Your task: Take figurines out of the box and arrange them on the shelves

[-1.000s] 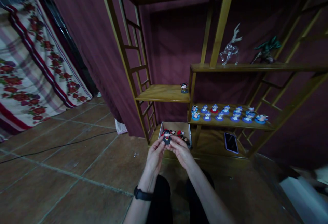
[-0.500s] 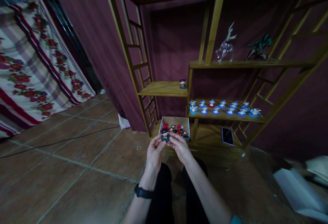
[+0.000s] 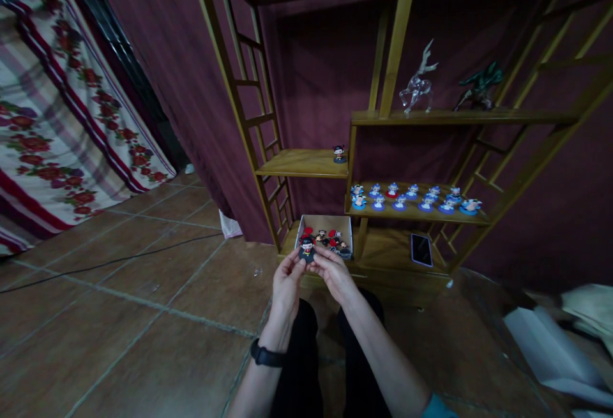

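Note:
Between my two hands is a small cartoon figurine [image 3: 307, 247] with black hair and dark red clothing on a round dark base. My left hand [image 3: 287, 275] pinches the base from the left, and my right hand [image 3: 335, 272] grips it from the right. The figurine is upright and faces me. Just behind it, an open cardboard box [image 3: 348, 230] holds several red and black figurine pieces, partly hidden by my hands. A similar figurine [image 3: 339, 154] stands at the right end of the small wooden shelf [image 3: 301, 164].
Several blue-and-white figurines [image 3: 400, 202] stand in two rows on the right shelf. Above them are a clear deer ornament [image 3: 417, 86] and a dark green statuette [image 3: 481, 86]. A phone [image 3: 421, 249] lies on the bottom board. A cable [image 3: 119, 255] crosses the tiled floor.
The view has shifted slightly. Both hands still hold the figurine, which now appears a little more upright and a bit higher above the fingers.

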Motion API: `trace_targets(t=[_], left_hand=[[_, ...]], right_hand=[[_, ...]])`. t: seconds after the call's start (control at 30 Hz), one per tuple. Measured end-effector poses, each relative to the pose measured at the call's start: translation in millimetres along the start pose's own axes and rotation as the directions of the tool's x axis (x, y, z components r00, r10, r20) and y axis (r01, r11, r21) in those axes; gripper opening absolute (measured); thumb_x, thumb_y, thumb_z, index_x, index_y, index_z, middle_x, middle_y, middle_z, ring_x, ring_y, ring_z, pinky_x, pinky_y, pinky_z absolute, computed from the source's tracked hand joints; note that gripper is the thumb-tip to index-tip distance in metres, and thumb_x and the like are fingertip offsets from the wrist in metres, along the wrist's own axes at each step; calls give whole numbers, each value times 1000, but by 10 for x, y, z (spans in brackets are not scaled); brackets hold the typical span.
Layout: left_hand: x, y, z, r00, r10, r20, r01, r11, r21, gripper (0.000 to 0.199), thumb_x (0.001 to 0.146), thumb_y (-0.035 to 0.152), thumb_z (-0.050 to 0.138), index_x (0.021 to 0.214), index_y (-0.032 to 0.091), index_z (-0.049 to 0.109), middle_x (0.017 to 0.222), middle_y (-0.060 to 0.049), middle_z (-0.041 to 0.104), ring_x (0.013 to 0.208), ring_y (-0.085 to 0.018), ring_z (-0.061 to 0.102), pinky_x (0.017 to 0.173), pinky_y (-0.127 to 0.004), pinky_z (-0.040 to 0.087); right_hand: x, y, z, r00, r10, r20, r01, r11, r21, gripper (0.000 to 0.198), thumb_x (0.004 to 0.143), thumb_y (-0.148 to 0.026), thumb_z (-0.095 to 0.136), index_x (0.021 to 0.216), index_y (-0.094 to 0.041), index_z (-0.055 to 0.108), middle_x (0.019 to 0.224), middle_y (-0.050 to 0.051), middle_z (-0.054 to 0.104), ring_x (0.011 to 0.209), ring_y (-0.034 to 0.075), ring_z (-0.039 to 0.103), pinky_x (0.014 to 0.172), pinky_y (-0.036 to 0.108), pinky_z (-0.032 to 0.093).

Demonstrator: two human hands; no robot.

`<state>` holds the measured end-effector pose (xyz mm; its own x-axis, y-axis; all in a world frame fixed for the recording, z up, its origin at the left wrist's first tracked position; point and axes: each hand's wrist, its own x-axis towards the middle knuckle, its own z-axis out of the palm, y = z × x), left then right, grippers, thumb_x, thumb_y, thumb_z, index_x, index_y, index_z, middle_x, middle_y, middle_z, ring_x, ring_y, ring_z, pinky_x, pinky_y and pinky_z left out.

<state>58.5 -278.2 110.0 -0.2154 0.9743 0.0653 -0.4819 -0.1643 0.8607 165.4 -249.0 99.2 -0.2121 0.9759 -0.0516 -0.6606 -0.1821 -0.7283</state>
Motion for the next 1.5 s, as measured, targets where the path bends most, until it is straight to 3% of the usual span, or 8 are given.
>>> trace_targets(t=[0.2,0.43,0.7,1.07,1.5], left_hand=[[25,15,0,996,-75,52,78,996,-54,44,67,23,68,110,15,61,111,-12,63,90,-18,61,82,-29,43],[75,-26,-51,992,-119,30,123,981,-152,37,67,16,67,103,13,64,103,-11,66,80,-15,62,74,-27,46],[92,-3,-83,981,-189,49,194,963,-186,34,68,13,65,102,10,64,90,-10,68,67,-12,62,69,-25,48],[84,60,-54,964,-247,95,262,940,-217,32,69,7,63,101,10,64,97,-11,67,77,-14,63,75,-25,51],[50,64,17,995,-74,63,81,989,-120,38,58,11,74,94,15,63,87,-5,68,76,-12,63,78,-26,47]], right_hand=[[-36,27,-10,1000,-16,-3,15,1000,-2,38,60,-22,74,96,-17,64,85,3,67,64,10,59,64,24,48],[-102,-28,61,998,-59,21,59,998,-31,40,60,-24,73,99,-20,63,88,2,65,69,11,59,64,25,47],[-96,-7,17,994,-109,-13,105,979,-176,37,61,-30,73,94,-20,60,94,3,62,74,13,59,65,25,47],[-104,-24,-17,986,-164,-6,155,946,-286,36,66,-34,68,98,-22,59,99,3,61,72,12,57,62,24,46],[-123,-15,-13,992,-126,-10,120,963,-240,44,67,-36,68,109,-23,60,94,4,65,73,13,58,65,27,47]])
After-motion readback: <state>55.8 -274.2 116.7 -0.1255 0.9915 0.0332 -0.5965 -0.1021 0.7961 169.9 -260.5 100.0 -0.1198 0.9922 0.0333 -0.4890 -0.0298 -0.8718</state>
